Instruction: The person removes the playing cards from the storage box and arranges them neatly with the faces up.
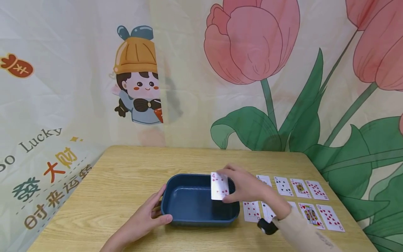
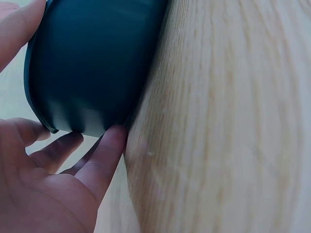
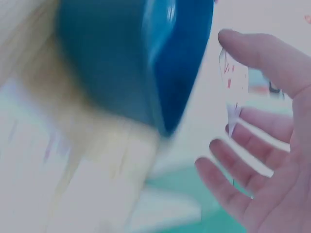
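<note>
A dark blue rectangular basin (image 1: 195,199) sits on the wooden table. My left hand (image 1: 148,217) grips its left end, the thumb over the rim and the fingertips against the outer wall (image 2: 92,73). Above the basin's right side, my right hand (image 1: 244,183) pinches a four of diamonds playing card (image 1: 219,186), held upright with its face toward the head camera. In the right wrist view the card (image 3: 233,73) shows between thumb and fingers, partly washed out. The basin's wall (image 3: 107,63) is blurred there.
Face-up playing cards lie in two rows at the table's right, among them a five (image 1: 283,186), a jack (image 1: 300,188), a king (image 1: 311,215) and a nine of hearts (image 1: 330,217). My right forearm covers some. A printed cloth (image 1: 189,70) hangs behind the table (image 1: 126,171).
</note>
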A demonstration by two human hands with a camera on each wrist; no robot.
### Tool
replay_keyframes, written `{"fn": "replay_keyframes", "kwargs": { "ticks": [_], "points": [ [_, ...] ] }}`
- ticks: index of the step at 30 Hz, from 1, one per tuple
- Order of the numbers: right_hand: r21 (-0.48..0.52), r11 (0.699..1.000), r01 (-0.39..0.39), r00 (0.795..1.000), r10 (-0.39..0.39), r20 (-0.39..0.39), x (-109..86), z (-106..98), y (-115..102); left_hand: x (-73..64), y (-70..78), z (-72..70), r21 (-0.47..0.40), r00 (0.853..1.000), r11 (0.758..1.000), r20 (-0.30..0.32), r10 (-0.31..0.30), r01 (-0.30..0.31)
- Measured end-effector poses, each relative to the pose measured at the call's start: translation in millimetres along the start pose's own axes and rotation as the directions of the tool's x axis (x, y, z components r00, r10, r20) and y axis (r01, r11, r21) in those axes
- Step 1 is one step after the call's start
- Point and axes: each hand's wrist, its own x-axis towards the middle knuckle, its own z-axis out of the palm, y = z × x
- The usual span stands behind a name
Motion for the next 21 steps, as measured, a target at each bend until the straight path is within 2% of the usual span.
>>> {"fn": "replay_keyframes", "kwargs": {
  "ticks": [4,9,12,15,18,21],
  "points": [
    [0.012,0.998,-0.061,0.998,0.061,0.002,-54.5,-37,44,-0.9,1.2,0.2,-0.005,1.0,1.0,0.005,-0.002,0.002],
    [-0.069,0.987,-0.147,0.989,0.149,0.022,-129.6,-65,110,-1.3,2.7,0.8,-0.003,1.0,1.0,0.011,-0.004,0.005],
    [-0.086,0.981,-0.174,0.983,0.178,0.046,-172.0,-72,146,-1.2,2.8,1.0,0.002,1.0,1.0,0.011,-0.005,0.005],
    [-0.117,0.98,-0.162,0.985,0.168,0.045,-207.9,-72,177,-0.8,2.1,1.0,0.002,1.0,1.0,0.003,-0.012,0.012],
    [-0.135,0.977,-0.162,0.986,0.166,0.016,-234.8,-71,201,-0.1,1.3,0.9,0.006,1.0,1.0,-0.004,-0.021,0.021],
    [-0.157,0.964,-0.212,0.976,0.218,0.016,-252.9,-74,220,0.6,1.0,1.4,0.006,1.0,1.0,-0.007,-0.022,0.022]
  ]
}}
